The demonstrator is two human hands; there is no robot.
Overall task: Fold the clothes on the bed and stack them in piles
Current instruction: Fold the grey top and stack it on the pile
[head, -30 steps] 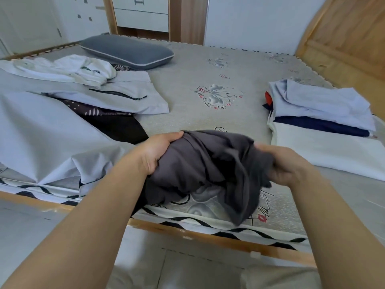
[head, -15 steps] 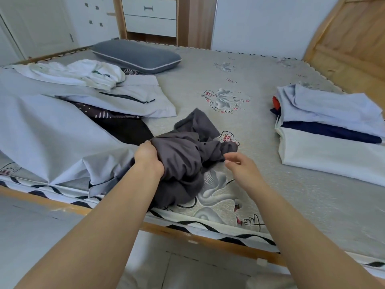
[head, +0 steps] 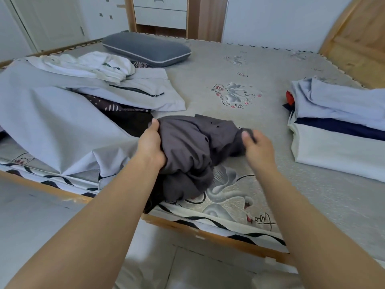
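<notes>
Change: Whereas half a second ago the right hand (head: 259, 148) hovered apart from the cloth, a corner of the dark grey garment (head: 195, 151) is now pinched by it at the garment's right end (a second ago both hands were bunched in the cloth, lifted off the bed).
Meaning for the task: a two-handed hold has been regained, so the bundle can likely be pulled out flat; no fold is judged to have been made in it yet.
Left hand: the left hand (head: 151, 143) is curled round the left side of the bundle, thumb on top, fingers hidden beneath the fabric.
Right hand: thumb and fingers are closed narrowly on a small tab of cloth; which part of the garment this is cannot be told.
Place: the garment is lying crumpled at the near edge of the bed (head: 239, 65), a lobe of it drooping over the edge, between the unfolded clothes (head: 62, 126) on the left and the folded pile (head: 337, 134) on the right.
Axis: as held, the long axis is run left to right between the hands, roughly along the bed's near edge; the garment's top and bottom cannot be distinguished.
Elsewhere: a grey pillow (head: 145, 47) is seen at the far side.
</notes>
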